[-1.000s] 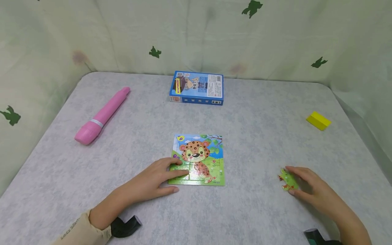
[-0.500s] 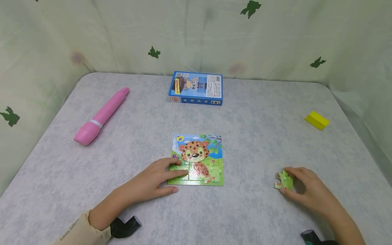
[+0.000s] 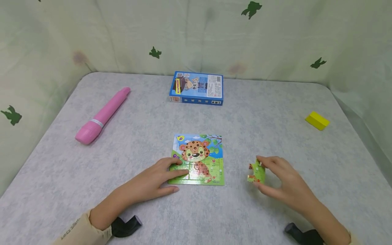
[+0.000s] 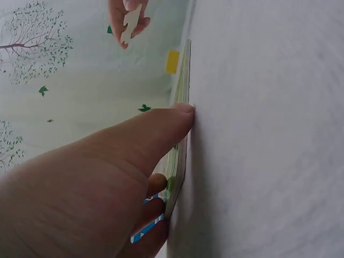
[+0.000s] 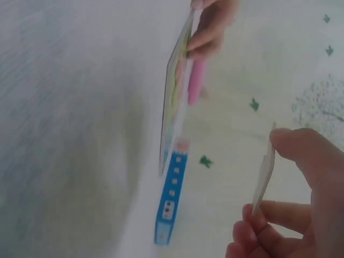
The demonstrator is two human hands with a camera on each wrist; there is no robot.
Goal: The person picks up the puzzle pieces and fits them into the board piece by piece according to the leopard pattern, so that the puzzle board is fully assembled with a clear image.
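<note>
A square jigsaw puzzle (image 3: pixel 199 151) with a spotted leopard cub lies flat in its tray, at the middle of the table in the head view. My left hand (image 3: pixel 153 178) rests on its lower left part with fingers extended, the thumb at the near edge. To the right of the puzzle, my right hand (image 3: pixel 289 180) pinches a green jigsaw piece (image 3: pixel 259 172) between thumb and fingers. That piece is held tilted above the table, apart from the puzzle. In the right wrist view the piece (image 5: pixel 263 177) appears nearly edge-on.
A blue box (image 3: pixel 197 87) lies at the back middle of the table. To the left is a pink microphone-shaped object (image 3: pixel 102 115). A yellow block (image 3: pixel 317 120) sits far right. A pale curtain (image 3: pixel 196 37) with green leaf shapes hangs behind the table.
The right hand has carried the jigsaw piece leftward and up off the table, closer to the puzzle. My left hand stays in place on the puzzle.
</note>
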